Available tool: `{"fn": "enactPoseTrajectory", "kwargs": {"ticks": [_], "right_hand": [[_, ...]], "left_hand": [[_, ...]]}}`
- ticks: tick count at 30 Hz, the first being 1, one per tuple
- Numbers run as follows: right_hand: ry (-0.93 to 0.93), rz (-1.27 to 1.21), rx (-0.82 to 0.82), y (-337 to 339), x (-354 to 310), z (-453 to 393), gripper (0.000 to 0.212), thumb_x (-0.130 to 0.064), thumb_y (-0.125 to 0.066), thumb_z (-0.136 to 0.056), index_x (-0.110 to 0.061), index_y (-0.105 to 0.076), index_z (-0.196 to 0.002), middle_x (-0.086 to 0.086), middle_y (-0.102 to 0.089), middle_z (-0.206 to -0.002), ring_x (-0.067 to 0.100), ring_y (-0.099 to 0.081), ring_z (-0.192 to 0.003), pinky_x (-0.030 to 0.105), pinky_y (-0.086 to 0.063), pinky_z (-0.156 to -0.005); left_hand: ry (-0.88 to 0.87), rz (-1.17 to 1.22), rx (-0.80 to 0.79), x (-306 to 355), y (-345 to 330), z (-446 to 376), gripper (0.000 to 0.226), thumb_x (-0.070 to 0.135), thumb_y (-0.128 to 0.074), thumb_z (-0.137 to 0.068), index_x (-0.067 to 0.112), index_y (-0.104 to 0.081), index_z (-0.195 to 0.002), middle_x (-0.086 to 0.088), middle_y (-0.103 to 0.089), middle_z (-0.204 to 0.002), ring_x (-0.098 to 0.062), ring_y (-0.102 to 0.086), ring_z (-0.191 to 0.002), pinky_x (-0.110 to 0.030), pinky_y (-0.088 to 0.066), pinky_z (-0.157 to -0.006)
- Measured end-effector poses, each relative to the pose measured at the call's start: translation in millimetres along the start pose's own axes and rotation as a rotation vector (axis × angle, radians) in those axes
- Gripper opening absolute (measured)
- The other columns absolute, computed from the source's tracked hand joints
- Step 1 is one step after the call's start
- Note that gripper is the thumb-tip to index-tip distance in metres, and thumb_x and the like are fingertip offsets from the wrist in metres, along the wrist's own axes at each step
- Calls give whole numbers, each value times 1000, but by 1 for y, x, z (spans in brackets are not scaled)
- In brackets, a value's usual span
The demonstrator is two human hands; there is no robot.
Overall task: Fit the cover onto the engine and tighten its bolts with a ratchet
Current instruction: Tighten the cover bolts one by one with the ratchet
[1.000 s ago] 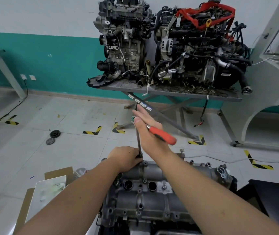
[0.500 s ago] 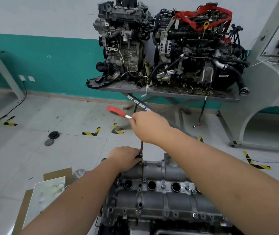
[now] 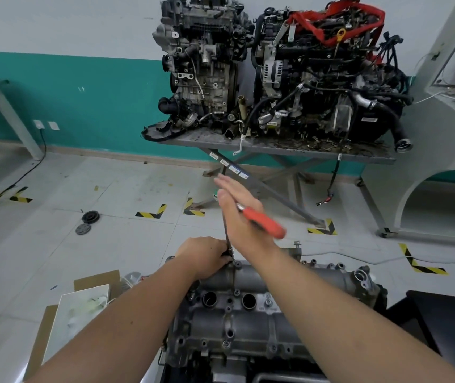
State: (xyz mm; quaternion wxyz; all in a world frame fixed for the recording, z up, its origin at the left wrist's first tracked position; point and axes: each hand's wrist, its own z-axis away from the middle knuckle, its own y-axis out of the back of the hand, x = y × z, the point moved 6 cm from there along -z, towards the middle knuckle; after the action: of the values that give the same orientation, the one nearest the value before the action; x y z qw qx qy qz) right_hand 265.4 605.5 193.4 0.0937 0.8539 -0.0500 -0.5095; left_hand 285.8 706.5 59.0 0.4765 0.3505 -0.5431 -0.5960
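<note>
- Grey cover (image 3: 251, 305) seated on engine (image 3: 359, 283), near centre, bolt holes and two round wells showing.
- Ratchet (image 3: 265, 223) upright on long extension (image 3: 227, 239), socket down at cover's far-left edge.
- Left hand (image 3: 205, 255) curled round extension base, steadying it at the bolt; bolt itself hidden under fingers.
- Right hand (image 3: 241, 217) pressing on ratchet, fingers straight, pointing far-left; red handle sticking out right, blurred.
- Versus half a second ago: handle swung from far left over to right; fingers uncurled from closed grip.
- Ratchet head hidden behind palm; thumb hold on handle cannot be told.
- Cardboard (image 3: 55, 319) near left, two engines on far bench (image 3: 276, 150).
</note>
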Motion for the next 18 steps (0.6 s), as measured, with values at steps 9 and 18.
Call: {"fn": "enactPoseTrajectory", "kwargs": {"ticks": [9,18], "right_hand": [[454,843,-274,-4,-25,-7,29,-1,-57,-80,-9,-75,-101,5,-71,-101,32,-63,-104,45,-45,-94],[383,859,-384,-5,-26,-7,35,-12,-54,-88,-7,-69,-119,7,-67,-114,33,-57,-112,42,-38,-97]], "left_hand": [[-72,67,57,6,4,2,21,41,-46,-100,23,-52,-91,1,-67,-99,-22,-56,-87,-35,-43,-75],[-61,99,88,10,11,8,19,35,-48,-100,20,-60,-99,-1,-70,-100,-23,-56,-86,-32,-35,-69]]}}
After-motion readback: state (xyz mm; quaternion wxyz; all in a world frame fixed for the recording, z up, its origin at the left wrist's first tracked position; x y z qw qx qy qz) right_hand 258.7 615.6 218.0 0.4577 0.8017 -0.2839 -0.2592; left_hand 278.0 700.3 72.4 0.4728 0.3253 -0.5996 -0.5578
